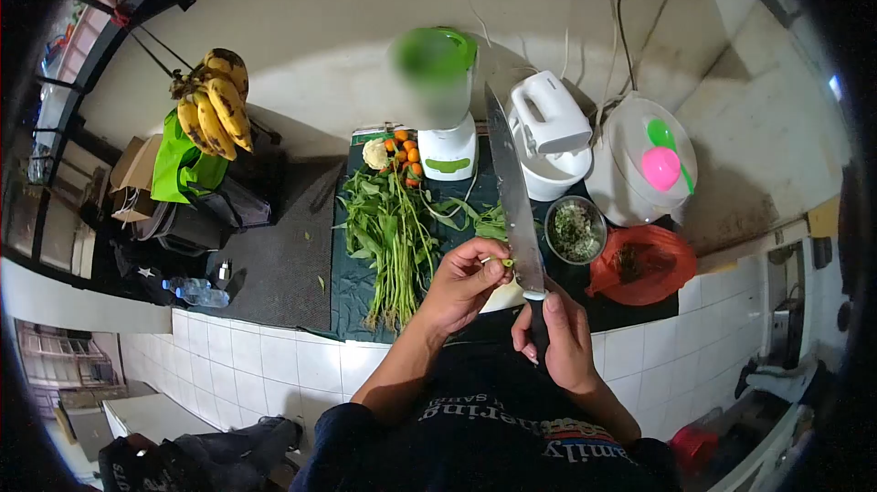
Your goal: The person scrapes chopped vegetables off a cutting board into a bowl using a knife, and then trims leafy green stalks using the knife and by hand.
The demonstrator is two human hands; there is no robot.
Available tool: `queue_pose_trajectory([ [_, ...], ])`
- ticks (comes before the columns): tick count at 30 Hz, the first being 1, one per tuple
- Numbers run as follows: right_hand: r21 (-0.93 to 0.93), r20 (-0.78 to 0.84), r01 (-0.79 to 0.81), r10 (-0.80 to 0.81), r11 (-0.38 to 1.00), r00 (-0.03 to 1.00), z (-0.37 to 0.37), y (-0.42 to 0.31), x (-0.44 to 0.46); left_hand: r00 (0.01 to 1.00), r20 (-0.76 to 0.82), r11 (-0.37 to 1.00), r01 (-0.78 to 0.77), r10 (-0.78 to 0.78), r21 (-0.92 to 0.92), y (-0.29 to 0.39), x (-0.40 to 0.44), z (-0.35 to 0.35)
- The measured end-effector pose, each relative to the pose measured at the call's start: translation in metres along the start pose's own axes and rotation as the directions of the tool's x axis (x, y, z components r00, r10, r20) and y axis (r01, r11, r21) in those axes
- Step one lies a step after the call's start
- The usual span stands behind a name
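Note:
My left hand [459,291] pinches a short piece of green stem [505,263] between thumb and fingertips. My right hand [566,338] is closed around the black handle of a large kitchen knife [514,204]. The blade points up and away from me, its lower part close to the stem. Beneath my hands, part of a white surface [502,300] shows, perhaps a cutting board. To the left lies a bunch of leafy greens [393,245] with long stems and roots toward me. Right of the blade stands a metal bowl [575,231] of chopped greens and pale bits.
A red plastic bag [643,264] lies at the right. Behind are a white-and-green blender [448,149], a hand mixer [553,117] on its bowl, and a lidded white tub [630,117]. Orange vegetables [402,149] sit beyond the greens. Bananas [219,108] hang at the left.

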State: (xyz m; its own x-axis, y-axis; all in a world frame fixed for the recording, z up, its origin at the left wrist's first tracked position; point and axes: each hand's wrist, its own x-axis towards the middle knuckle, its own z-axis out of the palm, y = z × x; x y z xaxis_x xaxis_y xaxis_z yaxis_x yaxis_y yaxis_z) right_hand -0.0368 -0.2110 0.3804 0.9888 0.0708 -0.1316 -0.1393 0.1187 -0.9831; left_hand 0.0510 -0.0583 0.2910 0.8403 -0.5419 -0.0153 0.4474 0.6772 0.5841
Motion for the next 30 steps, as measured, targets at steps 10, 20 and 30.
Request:
queue_pose_trajectory([
  [10,0.015,-0.058,-0.006,0.006,1.000,0.998,0.003,0.010,-0.013,0.999,0.015,0.999,0.040,-0.039,-0.026,-0.009,-0.008,0.004],
  [20,-0.023,-0.020,0.022,-0.023,0.999,1.000,-0.003,0.011,-0.016,1.000,-0.005,0.997,0.014,-0.014,0.079,-0.008,-0.006,0.004],
  [30,-0.073,0.004,0.039,-0.039,0.997,0.999,-0.008,0.016,-0.020,1.000,0.013,0.992,-0.015,0.014,0.122,-0.015,-0.006,-0.001],
])
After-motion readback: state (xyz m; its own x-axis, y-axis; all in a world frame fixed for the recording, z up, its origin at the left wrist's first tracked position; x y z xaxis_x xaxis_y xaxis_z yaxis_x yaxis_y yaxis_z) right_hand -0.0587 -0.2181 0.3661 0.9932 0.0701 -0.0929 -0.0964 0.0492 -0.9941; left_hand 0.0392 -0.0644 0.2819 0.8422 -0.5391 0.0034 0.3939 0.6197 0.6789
